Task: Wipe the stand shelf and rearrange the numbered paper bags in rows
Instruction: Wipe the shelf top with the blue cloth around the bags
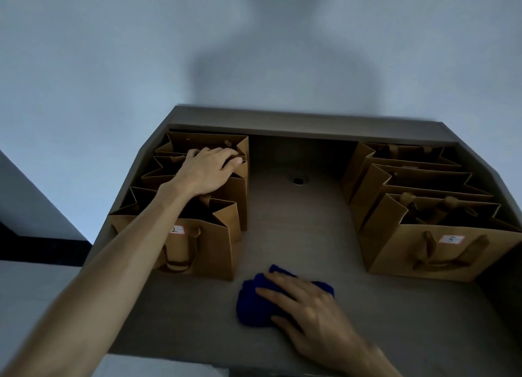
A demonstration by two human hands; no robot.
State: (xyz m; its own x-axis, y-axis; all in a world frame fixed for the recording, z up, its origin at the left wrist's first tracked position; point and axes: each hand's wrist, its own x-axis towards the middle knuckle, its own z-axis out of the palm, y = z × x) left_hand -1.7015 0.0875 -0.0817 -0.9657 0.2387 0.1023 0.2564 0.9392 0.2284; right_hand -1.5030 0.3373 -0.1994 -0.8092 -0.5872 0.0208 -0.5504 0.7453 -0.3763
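Observation:
A grey shelf holds two rows of brown paper bags. The left row runs front to back; its front bag has a small label. My left hand rests on top of the bags at the back of this row, fingers curled over their upper edges. The right row has three bags, and the front one bears a label reading 5. Near the front of the shelf, between the rows, lies a blue cloth. My right hand presses flat on it.
A raised back ledge closes the shelf against the pale wall. A small round hole sits in the shelf surface between the rows. A lower grey surface lies to the left.

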